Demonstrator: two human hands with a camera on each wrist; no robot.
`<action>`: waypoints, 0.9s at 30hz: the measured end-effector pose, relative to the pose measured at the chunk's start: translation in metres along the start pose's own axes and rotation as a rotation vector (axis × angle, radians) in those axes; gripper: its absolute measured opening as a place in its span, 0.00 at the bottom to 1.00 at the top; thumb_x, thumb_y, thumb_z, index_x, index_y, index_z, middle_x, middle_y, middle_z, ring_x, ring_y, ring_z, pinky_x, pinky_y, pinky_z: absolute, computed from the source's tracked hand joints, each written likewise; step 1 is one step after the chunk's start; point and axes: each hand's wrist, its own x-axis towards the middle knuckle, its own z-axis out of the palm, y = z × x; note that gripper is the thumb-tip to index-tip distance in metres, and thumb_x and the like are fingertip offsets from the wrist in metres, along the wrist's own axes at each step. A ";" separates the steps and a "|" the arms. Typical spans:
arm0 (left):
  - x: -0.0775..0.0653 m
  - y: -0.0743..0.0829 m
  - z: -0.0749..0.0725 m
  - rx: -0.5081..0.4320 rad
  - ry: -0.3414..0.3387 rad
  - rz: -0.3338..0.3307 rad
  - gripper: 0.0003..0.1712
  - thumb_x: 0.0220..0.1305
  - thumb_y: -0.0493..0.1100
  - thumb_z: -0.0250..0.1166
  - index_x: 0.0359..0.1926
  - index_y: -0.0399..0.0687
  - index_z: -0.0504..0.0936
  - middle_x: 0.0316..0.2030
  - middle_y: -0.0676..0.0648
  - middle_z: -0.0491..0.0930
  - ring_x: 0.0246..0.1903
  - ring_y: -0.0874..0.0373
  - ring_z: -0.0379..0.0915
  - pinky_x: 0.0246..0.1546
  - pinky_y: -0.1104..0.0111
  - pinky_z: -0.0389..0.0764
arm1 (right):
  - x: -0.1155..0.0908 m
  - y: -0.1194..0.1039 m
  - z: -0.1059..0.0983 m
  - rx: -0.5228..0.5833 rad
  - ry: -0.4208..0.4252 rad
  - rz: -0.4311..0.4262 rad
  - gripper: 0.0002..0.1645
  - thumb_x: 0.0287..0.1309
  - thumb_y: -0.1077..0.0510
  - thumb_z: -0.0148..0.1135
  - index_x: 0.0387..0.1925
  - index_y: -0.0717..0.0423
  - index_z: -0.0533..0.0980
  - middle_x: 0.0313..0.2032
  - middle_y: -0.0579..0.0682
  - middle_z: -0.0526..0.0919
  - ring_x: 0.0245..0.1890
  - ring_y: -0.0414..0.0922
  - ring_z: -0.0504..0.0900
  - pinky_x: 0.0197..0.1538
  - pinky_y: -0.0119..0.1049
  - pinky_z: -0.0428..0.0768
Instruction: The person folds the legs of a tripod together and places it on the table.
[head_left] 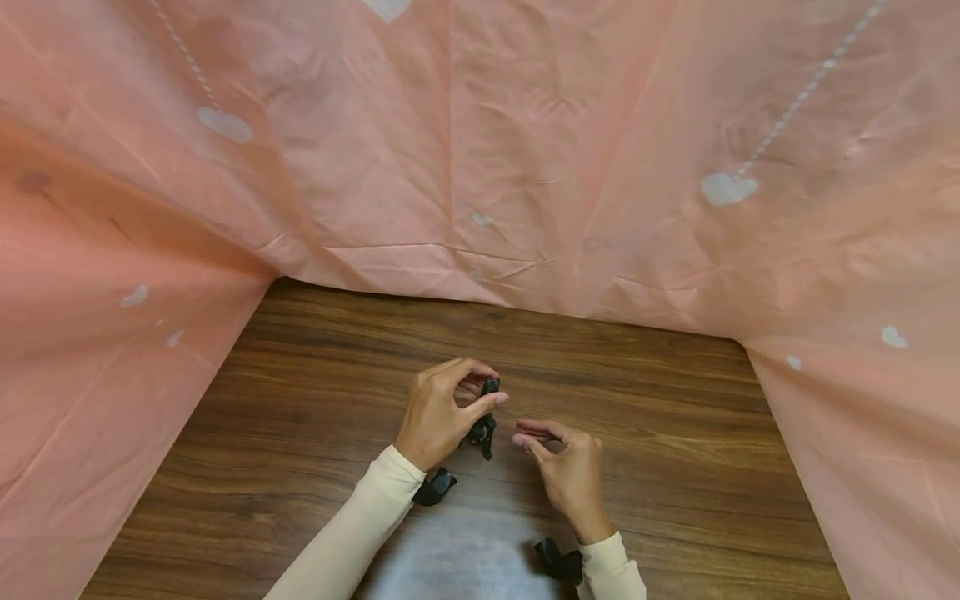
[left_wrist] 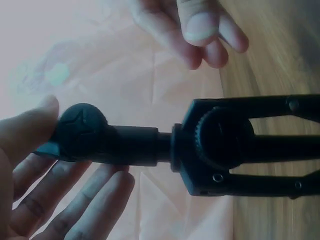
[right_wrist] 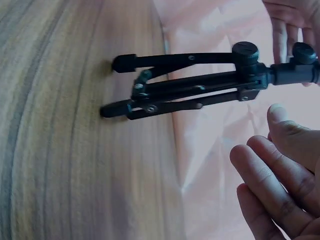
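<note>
A small black tripod [head_left: 480,432] stands upright near the middle of the wooden table, its legs folded close together. My left hand [head_left: 438,412] holds it by the head, with the thumb and fingers around the top end. In the left wrist view a round knob with a star mark [left_wrist: 82,132] sits by the thumb. The right wrist view shows the folded legs [right_wrist: 200,82] and the rubber feet [right_wrist: 116,109] close to the tabletop. Just right of the tripod, my right hand [head_left: 573,471] hovers with its fingers loosely bent and holds nothing.
Pink cloth [head_left: 525,167] with white hearts hangs behind the wooden table [head_left: 637,375] and along both sides. Black wrist-worn devices [head_left: 435,487] sit under each forearm near the cream sleeves [head_left: 375,500].
</note>
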 end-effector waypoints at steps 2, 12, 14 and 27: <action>0.001 0.001 0.000 -0.020 -0.012 0.001 0.14 0.61 0.44 0.80 0.45 0.47 0.89 0.39 0.49 0.91 0.36 0.61 0.90 0.37 0.77 0.86 | 0.001 0.000 -0.003 -0.011 0.010 -0.003 0.11 0.48 0.62 0.84 0.36 0.53 0.92 0.35 0.44 0.94 0.35 0.41 0.93 0.40 0.44 0.90; 0.005 0.001 -0.005 -0.078 -0.151 -0.034 0.14 0.68 0.38 0.73 0.53 0.46 0.88 0.47 0.46 0.91 0.45 0.58 0.90 0.44 0.75 0.87 | -0.001 -0.001 -0.008 -0.024 0.021 -0.005 0.11 0.48 0.57 0.84 0.36 0.50 0.92 0.36 0.43 0.94 0.36 0.41 0.93 0.39 0.45 0.90; 0.005 0.001 -0.006 -0.084 -0.166 -0.038 0.15 0.68 0.38 0.73 0.54 0.46 0.88 0.47 0.45 0.91 0.45 0.58 0.90 0.45 0.74 0.88 | -0.001 -0.001 -0.008 -0.019 0.022 -0.005 0.10 0.49 0.57 0.84 0.36 0.50 0.92 0.36 0.43 0.94 0.36 0.40 0.93 0.39 0.46 0.90; 0.005 0.005 -0.008 0.088 -0.176 0.034 0.13 0.61 0.42 0.78 0.47 0.50 0.89 0.42 0.52 0.90 0.33 0.65 0.84 0.36 0.75 0.84 | -0.002 -0.005 -0.007 0.003 0.021 0.024 0.10 0.49 0.59 0.84 0.35 0.50 0.92 0.36 0.43 0.94 0.36 0.41 0.93 0.39 0.51 0.89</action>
